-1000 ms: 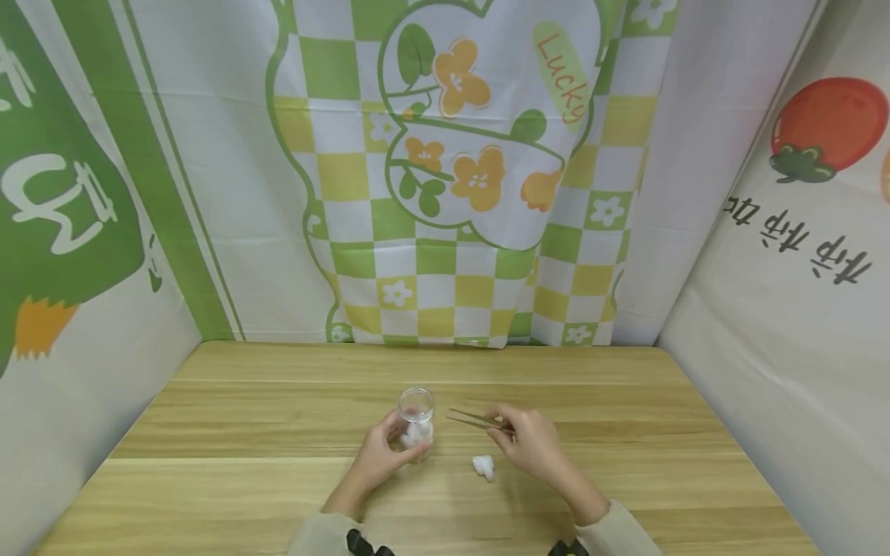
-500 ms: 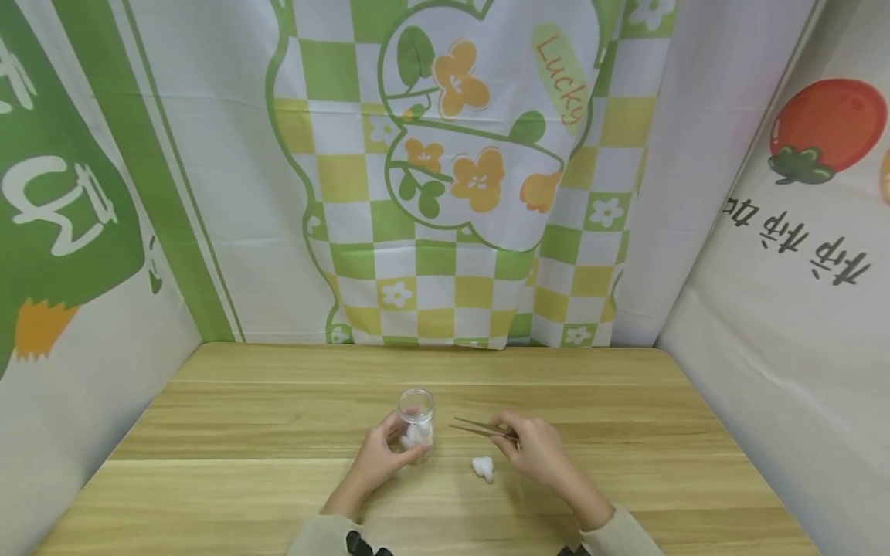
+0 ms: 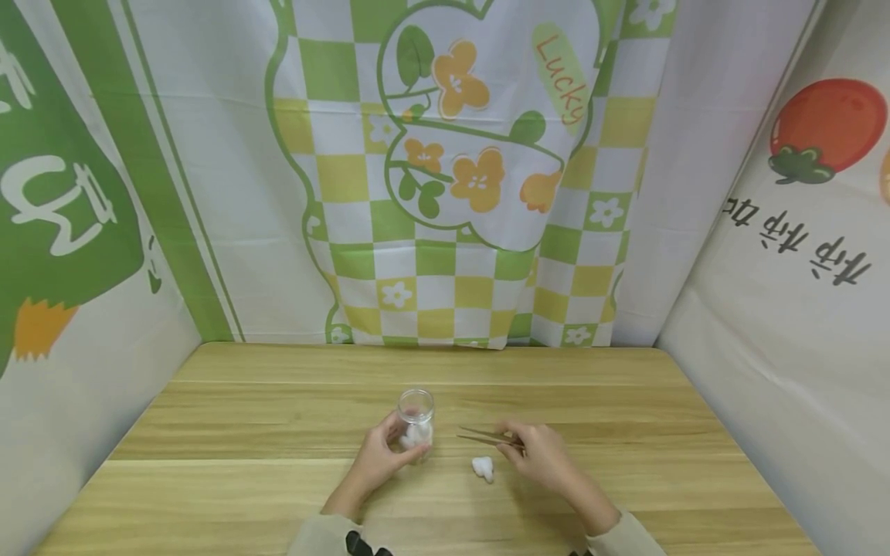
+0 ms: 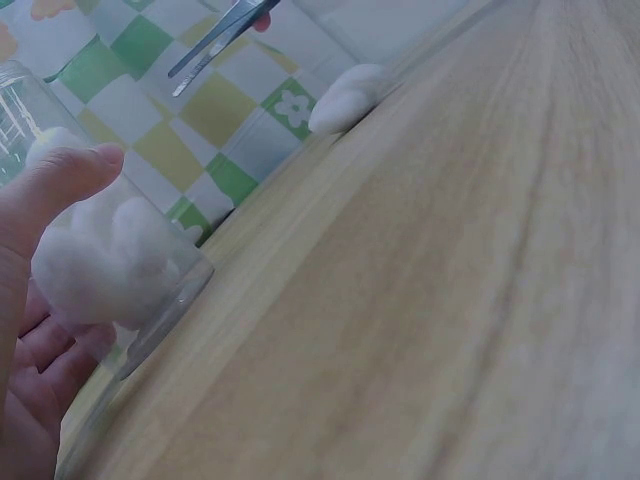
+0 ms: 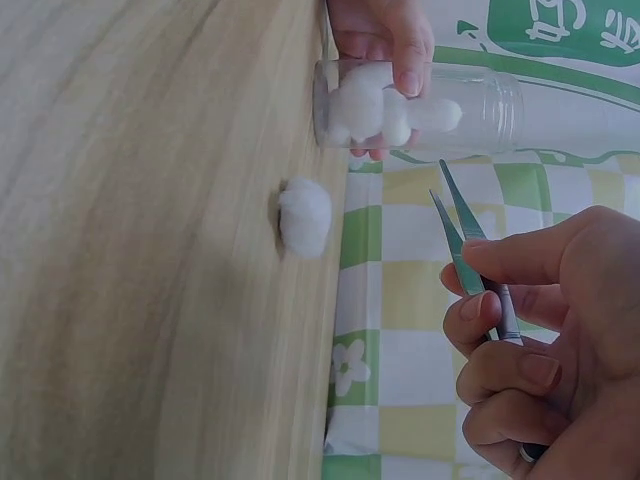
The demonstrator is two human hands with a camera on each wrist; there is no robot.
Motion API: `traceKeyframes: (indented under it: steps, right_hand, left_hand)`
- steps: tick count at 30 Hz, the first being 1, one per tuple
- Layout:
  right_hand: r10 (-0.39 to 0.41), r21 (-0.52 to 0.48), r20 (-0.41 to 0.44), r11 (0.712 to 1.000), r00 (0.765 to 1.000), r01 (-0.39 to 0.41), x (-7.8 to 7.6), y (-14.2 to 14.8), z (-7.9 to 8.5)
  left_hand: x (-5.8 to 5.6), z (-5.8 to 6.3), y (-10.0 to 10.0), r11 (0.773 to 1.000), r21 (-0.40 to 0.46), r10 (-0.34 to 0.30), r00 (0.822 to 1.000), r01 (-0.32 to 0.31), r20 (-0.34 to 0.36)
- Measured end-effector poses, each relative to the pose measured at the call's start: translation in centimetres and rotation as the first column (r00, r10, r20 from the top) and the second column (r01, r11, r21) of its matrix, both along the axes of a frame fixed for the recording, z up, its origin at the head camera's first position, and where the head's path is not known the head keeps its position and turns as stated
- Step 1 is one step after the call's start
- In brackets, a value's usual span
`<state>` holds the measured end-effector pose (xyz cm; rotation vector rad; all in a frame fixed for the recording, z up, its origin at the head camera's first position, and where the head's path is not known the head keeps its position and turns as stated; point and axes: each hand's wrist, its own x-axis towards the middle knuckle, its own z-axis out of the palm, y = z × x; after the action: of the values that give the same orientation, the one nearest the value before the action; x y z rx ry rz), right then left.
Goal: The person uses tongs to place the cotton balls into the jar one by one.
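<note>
A clear jar [image 3: 416, 409] stands upright on the table with several cotton balls [image 5: 362, 105] inside it. My left hand [image 3: 382, 452] grips the jar low on its side, thumb across the front. With thumb and fingers my right hand [image 3: 542, 454] holds metal tweezers [image 5: 462, 235]; their tips are apart with nothing between them, pointing left toward the jar. On the table between the two hands lies loose white cotton [image 3: 483, 468], just below the tweezers in the head view. In the left wrist view that cotton [image 4: 348, 98] sits beyond the jar.
The wooden table [image 3: 278, 409] reaches back to a green and yellow checked curtain [image 3: 452, 293]. Printed white cloth walls [image 3: 786, 324] close off both sides.
My right hand has drawn back toward the body and slightly right with the tweezers, away from the jar. The left hand, the jar and the loose cotton have stayed in place.
</note>
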<state>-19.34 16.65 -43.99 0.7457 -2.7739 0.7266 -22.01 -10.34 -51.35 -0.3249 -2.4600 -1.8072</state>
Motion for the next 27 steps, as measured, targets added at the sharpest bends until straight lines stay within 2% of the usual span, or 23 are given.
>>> traceKeyframes:
  steps: [7, 14, 19, 27]
  right_hand:
    - [0.016, 0.005, 0.028, 1.0, 0.999, -0.016, 0.1, 0.6, -0.5]
    - [0.028, 0.0, 0.084, 1.0, 0.996, -0.028, 0.1, 1.1, -0.5]
    - [0.023, -0.007, 0.143, 1.0, 0.989, -0.023, 0.2, 1.5, -0.3]
    - [0.011, -0.004, 0.176, 1.0, 0.984, -0.01, 0.0, 2.1, -1.0]
  left_hand:
    - [0.0, 0.1, 0.0, 1.0, 0.008, 0.006, 1.0, -0.007, 0.015]
    - [-0.1, -0.1, 0.0, 1.0, 0.006, -0.001, 1.0, 0.002, -0.02]
    - [-0.1, 0.0, 0.0, 1.0, 0.026, 0.001, 1.0, -0.001, -0.002]
    - [0.0, 0.0, 0.0, 1.0, 0.019, 0.009, 1.0, -0.01, 0.016]
